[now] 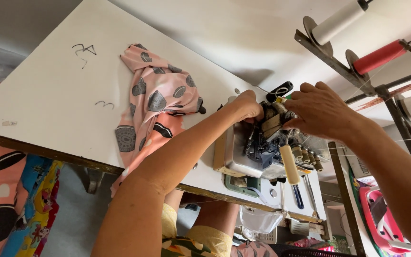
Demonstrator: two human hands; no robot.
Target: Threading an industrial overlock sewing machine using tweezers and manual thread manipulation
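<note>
Left hand (246, 105) grip closed, fingertips pressed to the top of the sewing machine (262, 147); right hand (317, 112) grip narrow, pinching at the same head, what it pinches too small to tell. Machine sits at the right end of the white counter (48, 104); pink patterned cloth (160, 102) lies just left of it, draped over the near edge, red thread spool (379, 57) on the rack above

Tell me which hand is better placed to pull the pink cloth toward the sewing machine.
Probably the left hand. It rests on the near-left side of the sewing machine, nearer the pink cloth. The right hand is busy at the machine's top, farther away.
</note>
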